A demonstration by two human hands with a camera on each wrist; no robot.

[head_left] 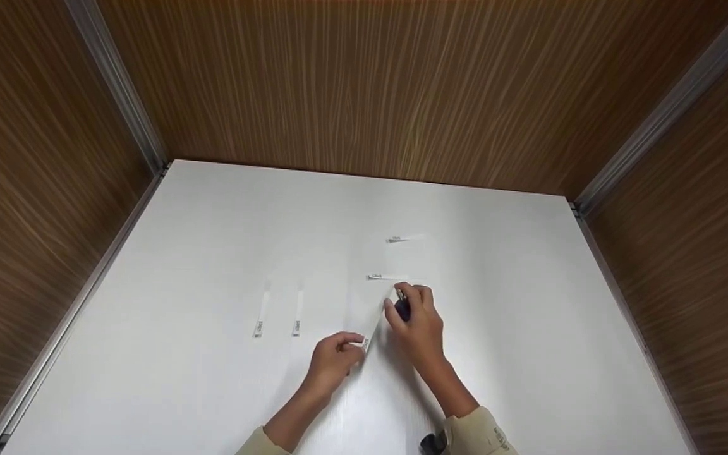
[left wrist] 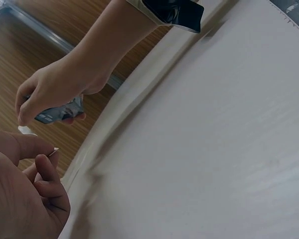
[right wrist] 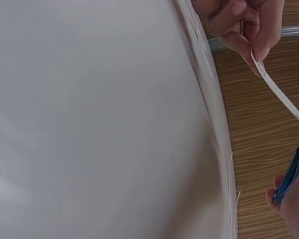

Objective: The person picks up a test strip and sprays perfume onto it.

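A narrow white strip [head_left: 375, 330] with small print at one end stretches slantwise between both hands above the white table. My left hand [head_left: 332, 361] pinches its printed lower end between thumb and fingertips, as the right wrist view also shows along the white strip [right wrist: 284, 99]. At the upper end my right hand [head_left: 421, 325] grips the strip with thumb and forefinger. Held in that same right hand is a small dark blue object [head_left: 403, 309]; it looks blue-grey and shiny in the left wrist view [left wrist: 62, 112], and its kind cannot be told.
Two similar strips, a left one [head_left: 261, 316] and another [head_left: 298, 313], lie lengthwise on the table [head_left: 212, 221]. Two more lie crosswise beyond my hands, a nearer strip [head_left: 383, 277] and a farther strip [head_left: 395, 239]. Wood-grain panels [head_left: 339, 88] enclose the table's back and sides.
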